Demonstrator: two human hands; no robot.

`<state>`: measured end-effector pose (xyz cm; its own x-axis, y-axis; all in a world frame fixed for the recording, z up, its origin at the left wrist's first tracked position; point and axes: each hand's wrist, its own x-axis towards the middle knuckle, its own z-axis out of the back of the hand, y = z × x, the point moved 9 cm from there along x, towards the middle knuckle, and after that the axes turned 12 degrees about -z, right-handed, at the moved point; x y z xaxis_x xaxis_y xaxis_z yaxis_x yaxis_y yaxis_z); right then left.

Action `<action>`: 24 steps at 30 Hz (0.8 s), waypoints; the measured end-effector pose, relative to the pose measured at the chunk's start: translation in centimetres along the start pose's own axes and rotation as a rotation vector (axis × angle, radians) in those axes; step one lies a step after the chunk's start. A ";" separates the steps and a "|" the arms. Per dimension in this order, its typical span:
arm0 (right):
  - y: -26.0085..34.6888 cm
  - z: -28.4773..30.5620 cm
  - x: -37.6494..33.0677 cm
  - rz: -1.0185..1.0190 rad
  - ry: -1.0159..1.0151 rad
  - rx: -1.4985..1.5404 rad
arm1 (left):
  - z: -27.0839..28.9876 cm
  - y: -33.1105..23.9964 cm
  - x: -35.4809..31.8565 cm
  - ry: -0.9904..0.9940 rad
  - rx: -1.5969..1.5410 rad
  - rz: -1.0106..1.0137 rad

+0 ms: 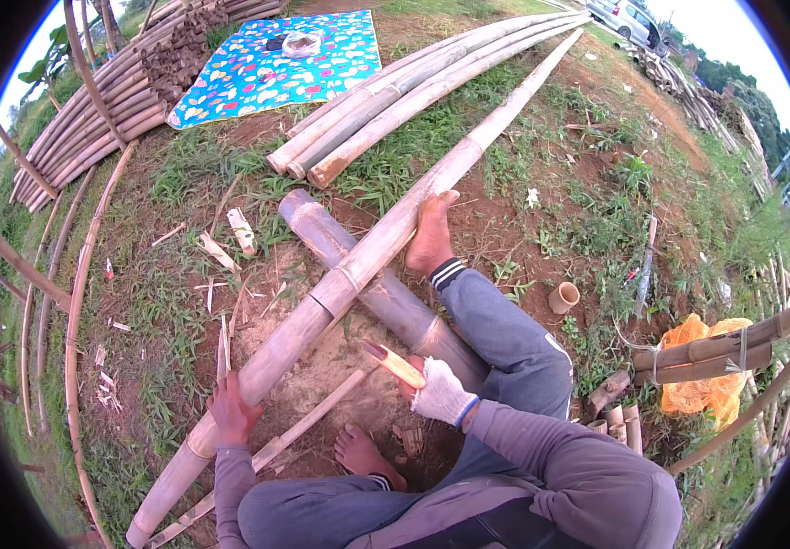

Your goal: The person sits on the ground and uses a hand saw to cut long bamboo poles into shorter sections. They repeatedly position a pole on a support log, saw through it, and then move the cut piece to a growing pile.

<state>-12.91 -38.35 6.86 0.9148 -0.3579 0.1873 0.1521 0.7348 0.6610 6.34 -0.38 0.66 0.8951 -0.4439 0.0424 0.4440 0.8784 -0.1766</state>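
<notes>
A long, thick bamboo pole [290, 343] slants from the lower left to the upper right, with a dark cut line across it near its middle. My left hand [233, 412] is bare and grips this pole toward its near end, fingers curled over it. A thin pale splinter [223, 352] stands up beside those fingers. In a white knitted glove, my right hand [443, 393] is closed round a short tool with a pale wooden handle [400, 366] and a dark tip, held off the pole. Under the long pole lies a shorter, darker bamboo piece [395, 306]. My foot [432, 233] presses against the long pole.
More bamboo poles [367, 119] lie beyond, near a blue patterned mat [276, 69] and a stacked bamboo pile [111, 128]. A pale split strip [313, 416] lies by my other foot. At right are a bamboo cup [563, 297] and an orange net bag [697, 403].
</notes>
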 end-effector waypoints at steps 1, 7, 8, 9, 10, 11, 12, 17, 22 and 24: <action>-0.9 -2.8 3.2 -0.046 -0.029 0.021 | -0.5 -0.7 0.6 -0.005 -0.021 -0.016; -1.0 -6.1 6.2 -0.100 0.062 0.101 | -0.3 0.8 0.3 0.031 0.010 -0.009; -0.8 -4.5 4.4 -0.097 0.086 0.120 | -0.2 0.9 0.2 0.025 0.014 -0.010; -0.9 -2.9 2.3 -0.090 0.112 0.128 | -0.2 0.9 -0.1 0.020 0.011 -0.010; -1.3 -1.3 0.0 -0.084 0.136 0.131 | -0.3 0.9 -0.5 0.012 0.006 -0.018; -2.0 0.0 -2.3 -0.078 0.152 0.127 | -0.5 1.0 -0.6 0.022 0.009 -0.009; -2.6 0.9 -4.0 -0.070 0.158 0.111 | -0.5 0.8 -0.4 0.023 0.009 -0.001; -5.1 -3.2 0.8 -0.108 0.105 -0.037 | -1.6 0.6 0.0 0.015 0.018 -0.017; -2.7 -4.6 4.7 -0.191 0.143 0.044 | -1.0 0.7 0.2 0.030 0.018 0.003; -0.4 -2.6 5.6 -0.203 0.165 0.095 | -0.6 0.4 0.5 0.014 0.014 -0.015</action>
<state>-6.87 -39.12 5.75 0.9187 -0.3883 -0.0716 0.3102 0.5974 0.7396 6.93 -0.35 0.01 0.8878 -0.4591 0.0311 0.4577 0.8741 -0.1626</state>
